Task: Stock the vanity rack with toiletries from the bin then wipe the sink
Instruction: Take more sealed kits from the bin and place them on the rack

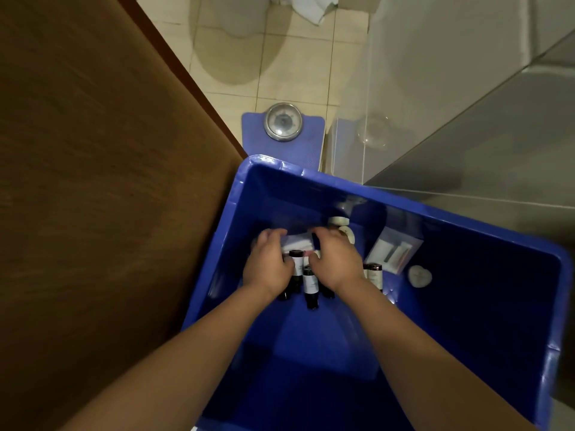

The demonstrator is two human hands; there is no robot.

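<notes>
A deep blue plastic bin (466, 227) fills the lower right. On its floor lie several small dark bottles with white labels (310, 284), a white sachet (297, 244), round wrapped soaps (420, 276) and a clear packet (393, 251). Both my hands reach down into the bin. My left hand (267, 265) and my right hand (334, 259) curl over the white sachet and the bottles from either side. Whether either hand grips anything is hidden by the fingers.
A brown wooden door (102, 181) stands along the left. Beyond the bin, a blue bathroom scale (281, 129) with a round dial sits on beige floor tiles. A glass shower panel (466, 104) rises at the right. White towels (311, 7) lie at the top.
</notes>
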